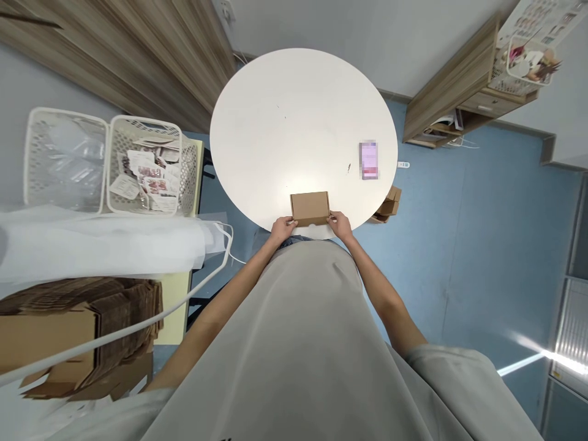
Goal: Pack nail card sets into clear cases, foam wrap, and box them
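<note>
Two-sided grip: your left hand (283,229) and right hand (340,225) pinch a cardboard box (310,207).
It sits at the near edge of a table (294,116), open room beyond.

Two bare hands (283,229) (340,225) seen, one small cardboard box (310,206) counted on one round white table (275,135), one smartphone (369,160), three white plastic baskets (68,112) (187,174) (503,79), one wooden cabinet (450,86).

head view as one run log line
brown cardboard box: on round white table | left hand: at left end | right hand: at right end
</note>
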`<state>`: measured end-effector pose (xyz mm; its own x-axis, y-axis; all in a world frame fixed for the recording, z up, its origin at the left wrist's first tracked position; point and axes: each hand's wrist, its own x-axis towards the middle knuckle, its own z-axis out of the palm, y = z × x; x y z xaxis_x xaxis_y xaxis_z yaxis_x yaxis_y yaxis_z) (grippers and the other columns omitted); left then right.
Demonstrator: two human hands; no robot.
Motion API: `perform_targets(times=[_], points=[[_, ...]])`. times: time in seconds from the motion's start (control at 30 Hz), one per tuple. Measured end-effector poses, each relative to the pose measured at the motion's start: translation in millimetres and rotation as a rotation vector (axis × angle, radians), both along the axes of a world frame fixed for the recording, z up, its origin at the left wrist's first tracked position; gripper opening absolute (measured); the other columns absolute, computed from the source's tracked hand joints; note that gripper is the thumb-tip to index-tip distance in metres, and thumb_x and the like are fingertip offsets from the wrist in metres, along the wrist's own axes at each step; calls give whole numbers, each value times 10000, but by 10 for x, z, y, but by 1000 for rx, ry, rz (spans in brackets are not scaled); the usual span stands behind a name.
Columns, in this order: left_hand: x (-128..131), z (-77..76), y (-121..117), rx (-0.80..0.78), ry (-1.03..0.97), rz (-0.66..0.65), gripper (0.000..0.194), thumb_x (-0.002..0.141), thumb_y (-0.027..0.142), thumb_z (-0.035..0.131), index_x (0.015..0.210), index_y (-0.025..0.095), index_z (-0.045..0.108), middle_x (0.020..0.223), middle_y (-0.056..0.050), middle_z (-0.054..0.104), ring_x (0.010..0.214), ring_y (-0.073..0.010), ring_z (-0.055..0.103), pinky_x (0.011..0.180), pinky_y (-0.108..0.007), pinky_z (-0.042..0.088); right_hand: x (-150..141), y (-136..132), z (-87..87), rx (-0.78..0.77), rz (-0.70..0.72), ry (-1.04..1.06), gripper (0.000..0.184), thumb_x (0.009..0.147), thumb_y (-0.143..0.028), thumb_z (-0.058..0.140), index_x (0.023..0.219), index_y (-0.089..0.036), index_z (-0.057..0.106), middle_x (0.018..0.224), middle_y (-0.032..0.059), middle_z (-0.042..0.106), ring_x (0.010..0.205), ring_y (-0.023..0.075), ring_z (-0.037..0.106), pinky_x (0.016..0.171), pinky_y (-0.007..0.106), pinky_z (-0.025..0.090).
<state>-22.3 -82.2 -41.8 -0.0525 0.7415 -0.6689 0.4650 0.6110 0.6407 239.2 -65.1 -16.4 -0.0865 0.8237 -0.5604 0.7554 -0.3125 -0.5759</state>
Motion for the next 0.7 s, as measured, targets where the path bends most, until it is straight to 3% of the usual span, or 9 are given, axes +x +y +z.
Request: perform_targets(times=[0.13, 0.2, 0.3, 0.4, 0.5, 0.6, 0.7], points=[[-64, 211, -11, 123, -72, 72, 312, 885, 439, 768, 1069, 210, 871, 1330, -91, 806, 1259, -315, 728, 1126, -399, 541, 75, 33, 127, 89, -125, 210, 410, 1048, -357, 554, 1368, -207, 761, 1546, 91, 683, 1386, 249, 668, 1156, 394, 568], [-102, 322, -17, 174, -105, 126, 355, 925, 469, 750, 1123, 200, 870, 1376, -91, 789, 1319, -323, 704, 1155, -410, 530, 122, 61, 209, 125, -154, 263, 434, 1066, -470, 564, 1341, -216, 783, 1498, 80, 720, 1378, 272, 682, 1175, 417, 559], [-146, 418, 5, 178, -165, 177, 443, 966, 519, 729, 1210, 169, 848, 1289, -107, 821, 1286, -328, 726, 1154, -422, 536, 167, 121, 274, 128, -152, 291, 501, 1062, -568, 576, 1332, -206, 794, 1407, 88, 774, 1294, 296, 732, 1171, 441, 557], [-166, 402, 72, 149, -232, 208, 501, 965, 551, 740, 1231, 136, 823, 1211, -137, 833, 1180, -313, 772, 1106, -405, 567, 150, 188, 254, 109, -177, 293, 529, 1051, -564, 608, 1378, -181, 769, 1446, 120, 750, 1247, 289, 752, 1157, 437, 562], [-168, 327, 150, 174, -257, 217, 593, 947, 568, 757, 1369, 151, 753, 1298, -149, 798, 1106, -275, 783, 1036, -386, 603, 97, 234, 210, 99, -202, 285, 552, 1056, -568, 606, 1453, -202, 724, 1522, 117, 702, 1267, 275, 740, 1148, 431, 566], [-177, 265, 206, 192, -263, 173, 697, 965, 544, 717, 1551, 179, 623, 1338, -145, 769, 1037, -233, 777, 997, -379, 613, 61, 250, 189, 78, -211, 285, 568, 1070, -568, 584, 1506, -218, 682, 1568, 110, 668, 1272, 260, 732, 1133, 414, 572], [-208, 248, 239, 188, -255, 107, 683, 970, 500, 690, 1570, 186, 599, 1320, -140, 764, 993, -216, 767, 987, -368, 603, 65, 245, 171, 71, -213, 305, 562, 1070, -539, 587, 1522, -215, 663, 1585, 114, 653, 1252, 246, 736, 1123, 397, 572]])
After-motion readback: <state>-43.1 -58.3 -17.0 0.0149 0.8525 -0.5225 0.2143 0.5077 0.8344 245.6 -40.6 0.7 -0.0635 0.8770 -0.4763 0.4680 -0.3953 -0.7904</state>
